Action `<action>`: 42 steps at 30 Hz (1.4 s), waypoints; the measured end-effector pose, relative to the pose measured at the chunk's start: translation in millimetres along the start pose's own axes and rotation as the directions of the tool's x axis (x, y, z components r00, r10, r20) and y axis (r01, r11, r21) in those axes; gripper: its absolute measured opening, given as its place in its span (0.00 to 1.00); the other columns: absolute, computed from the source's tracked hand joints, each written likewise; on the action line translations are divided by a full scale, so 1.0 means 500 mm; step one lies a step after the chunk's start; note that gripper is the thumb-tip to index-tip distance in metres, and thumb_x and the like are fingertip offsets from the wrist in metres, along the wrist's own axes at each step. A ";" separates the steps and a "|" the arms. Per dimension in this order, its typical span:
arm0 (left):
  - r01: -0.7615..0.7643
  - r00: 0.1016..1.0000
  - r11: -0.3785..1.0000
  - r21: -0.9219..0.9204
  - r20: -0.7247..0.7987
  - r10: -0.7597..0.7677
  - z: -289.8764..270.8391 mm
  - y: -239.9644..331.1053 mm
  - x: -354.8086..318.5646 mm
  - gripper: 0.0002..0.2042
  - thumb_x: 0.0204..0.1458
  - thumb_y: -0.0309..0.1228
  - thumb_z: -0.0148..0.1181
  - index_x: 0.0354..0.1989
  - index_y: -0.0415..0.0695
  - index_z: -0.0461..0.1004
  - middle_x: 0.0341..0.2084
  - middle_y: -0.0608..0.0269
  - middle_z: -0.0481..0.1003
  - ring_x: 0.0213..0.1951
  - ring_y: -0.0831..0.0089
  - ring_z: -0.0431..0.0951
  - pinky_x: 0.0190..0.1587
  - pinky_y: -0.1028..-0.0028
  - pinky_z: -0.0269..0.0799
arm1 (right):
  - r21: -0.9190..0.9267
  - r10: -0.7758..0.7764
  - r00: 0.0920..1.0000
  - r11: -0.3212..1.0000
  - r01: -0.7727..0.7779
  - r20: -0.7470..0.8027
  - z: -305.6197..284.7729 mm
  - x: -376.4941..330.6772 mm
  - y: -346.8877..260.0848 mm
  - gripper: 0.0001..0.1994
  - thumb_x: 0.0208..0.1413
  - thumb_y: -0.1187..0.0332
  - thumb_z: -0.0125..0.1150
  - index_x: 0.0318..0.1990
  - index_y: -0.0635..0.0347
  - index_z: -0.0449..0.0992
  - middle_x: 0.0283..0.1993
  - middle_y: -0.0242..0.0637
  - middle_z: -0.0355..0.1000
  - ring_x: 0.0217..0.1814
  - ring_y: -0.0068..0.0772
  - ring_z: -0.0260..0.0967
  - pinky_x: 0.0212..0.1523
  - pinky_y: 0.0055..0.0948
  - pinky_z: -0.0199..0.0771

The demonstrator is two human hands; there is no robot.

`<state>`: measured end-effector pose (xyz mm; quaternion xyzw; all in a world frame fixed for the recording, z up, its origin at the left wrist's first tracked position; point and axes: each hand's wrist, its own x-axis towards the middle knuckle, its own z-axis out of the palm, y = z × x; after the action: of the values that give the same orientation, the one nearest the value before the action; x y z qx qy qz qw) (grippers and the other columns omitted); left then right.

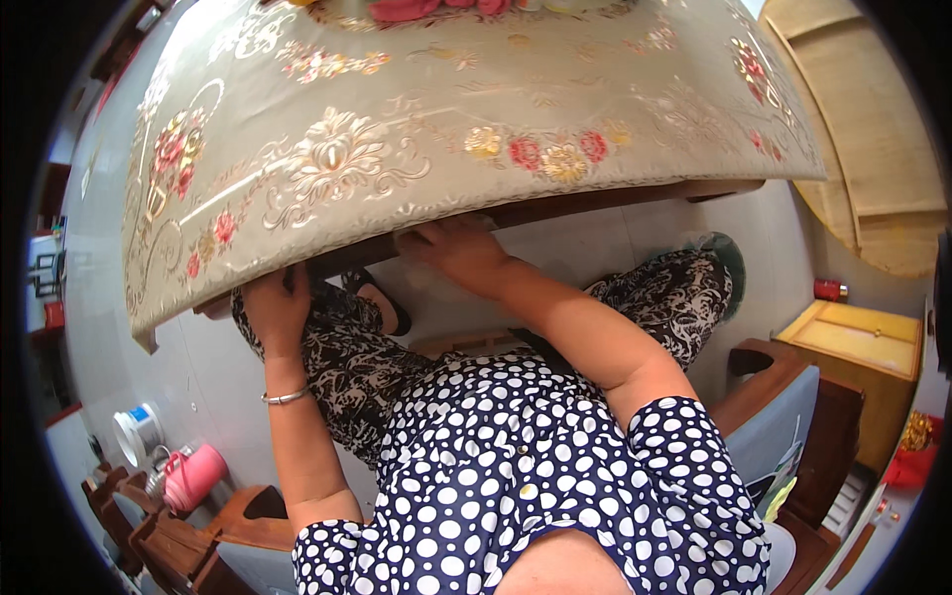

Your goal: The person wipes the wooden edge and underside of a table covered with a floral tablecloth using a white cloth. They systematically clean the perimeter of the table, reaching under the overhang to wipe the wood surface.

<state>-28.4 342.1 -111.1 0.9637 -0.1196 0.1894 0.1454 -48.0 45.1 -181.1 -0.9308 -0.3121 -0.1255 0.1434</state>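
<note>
A table covered with a shiny beige tablecloth (476, 99) with embossed flowers fills the upper part of the view. My left hand (277, 309), a silver bangle on its wrist, reaches up to the table's near left edge. Its fingertips go out of sight under the cloth's hem, so its grip is hidden. Against the dark wooden table rail (555, 208), right of it, is my right hand (456, 255). Those fingers are curled closed at the hem, with something pale and thin by their tips that I cannot make out.
Wooden chairs with light blue cushions stand at lower left (238, 555) and lower right (773, 436). A pink thermos (194, 476) and a white bucket (137, 434) are on the floor at left. At right are a yellow cabinet (858, 342) and a round wooden board (863, 129).
</note>
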 end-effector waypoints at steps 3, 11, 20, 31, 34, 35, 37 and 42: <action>-0.058 0.998 0.998 0.028 -0.033 0.059 0.014 -0.008 -0.001 0.13 0.53 0.37 0.63 0.41 0.42 0.82 0.36 0.49 0.81 0.40 0.45 0.79 0.49 0.54 0.72 | -0.084 0.075 0.996 0.993 -0.078 -0.038 -0.063 -0.062 0.053 0.20 0.52 0.62 0.57 0.54 0.43 0.75 0.56 0.33 0.68 0.60 0.42 0.67 0.54 0.49 0.71; -0.068 0.998 0.994 0.089 0.011 0.068 0.014 -0.017 -0.004 0.14 0.55 0.39 0.61 0.44 0.43 0.82 0.41 0.47 0.80 0.44 0.44 0.78 0.51 0.55 0.72 | -0.456 0.426 0.895 0.827 -0.328 0.130 -0.172 -0.241 0.229 0.19 0.54 0.66 0.56 0.55 0.42 0.75 0.62 0.38 0.66 0.63 0.48 0.66 0.58 0.54 0.67; 0.001 0.996 0.996 0.086 0.093 -0.009 0.017 -0.030 -0.009 0.15 0.55 0.37 0.62 0.46 0.42 0.81 0.44 0.46 0.80 0.48 0.42 0.76 0.54 0.54 0.69 | -0.594 0.552 0.829 0.637 -0.491 -0.093 -0.260 -0.365 0.385 0.15 0.48 0.69 0.61 0.45 0.42 0.82 0.49 0.33 0.74 0.54 0.41 0.71 0.48 0.45 0.72; -0.051 0.999 0.998 0.025 0.010 0.051 0.017 -0.011 -0.002 0.13 0.55 0.37 0.62 0.44 0.44 0.82 0.42 0.46 0.80 0.47 0.44 0.77 0.55 0.54 0.69 | -0.437 0.416 0.884 0.769 -0.466 -0.212 -0.157 -0.282 0.261 0.13 0.45 0.72 0.60 0.41 0.58 0.77 0.45 0.46 0.71 0.51 0.50 0.69 0.44 0.48 0.70; -0.045 0.999 0.998 0.038 0.023 0.044 0.004 -0.008 -0.005 0.12 0.55 0.37 0.63 0.43 0.44 0.82 0.41 0.46 0.80 0.46 0.44 0.77 0.54 0.55 0.69 | -0.330 0.303 0.930 0.873 -0.359 -0.211 -0.115 -0.232 0.197 0.12 0.47 0.71 0.58 0.41 0.56 0.77 0.46 0.45 0.70 0.52 0.50 0.69 0.43 0.48 0.69; -0.050 0.998 0.998 0.048 0.024 0.049 0.002 -0.007 -0.003 0.12 0.55 0.37 0.63 0.43 0.44 0.82 0.41 0.47 0.80 0.46 0.45 0.77 0.54 0.55 0.69 | -0.293 0.270 0.939 0.899 -0.325 -0.212 -0.099 -0.214 0.176 0.11 0.47 0.71 0.58 0.41 0.55 0.77 0.46 0.45 0.70 0.52 0.49 0.69 0.43 0.47 0.69; -0.075 0.997 0.996 0.044 -0.010 0.075 0.004 -0.006 -0.002 0.12 0.54 0.36 0.63 0.43 0.45 0.83 0.40 0.47 0.80 0.45 0.45 0.78 0.54 0.56 0.70 | -0.181 0.274 0.944 0.935 -0.306 -0.182 -0.081 -0.180 0.140 0.15 0.47 0.72 0.58 0.44 0.53 0.78 0.48 0.43 0.70 0.52 0.49 0.68 0.48 0.47 0.69; -0.057 0.998 0.998 0.028 0.023 0.057 0.001 -0.006 -0.004 0.12 0.55 0.35 0.63 0.44 0.42 0.82 0.40 0.46 0.80 0.44 0.44 0.78 0.50 0.57 0.71 | -0.099 0.211 0.971 0.970 -0.222 -0.111 -0.038 -0.112 0.078 0.16 0.48 0.68 0.59 0.47 0.48 0.79 0.51 0.38 0.70 0.55 0.46 0.68 0.54 0.47 0.68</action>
<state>-29.3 345.1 -113.0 0.9639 -0.1459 0.1845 0.1250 -70.0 -21.5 -188.7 -0.9584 -0.1935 -0.1726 0.1198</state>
